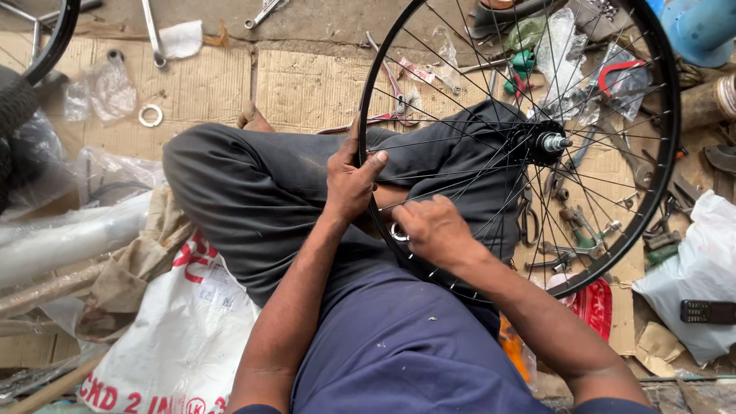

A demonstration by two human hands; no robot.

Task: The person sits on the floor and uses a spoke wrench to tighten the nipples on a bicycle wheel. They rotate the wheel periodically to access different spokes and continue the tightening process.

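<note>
Both hands (349,180) (433,226) grip a black, thin-spoked bicycle wheel (665,169) at its rim.

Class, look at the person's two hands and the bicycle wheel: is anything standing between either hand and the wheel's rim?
Nothing visible does. The left hand already grips the black rim of the bicycle wheel directly, thumb over its edge. The right hand lies against the rim's inner side among the spokes, beside a small metal ring; its fingertips are hidden.

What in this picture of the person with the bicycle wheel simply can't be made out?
All in the head view:
- What the right hand pinches at the wheel rim: its own fingers cover it.
- The rim's top: cut off by the upper edge.
- The tools on the cardboard: too small and crossed by spokes.
- The left hand hides the rim where it grips.
</note>
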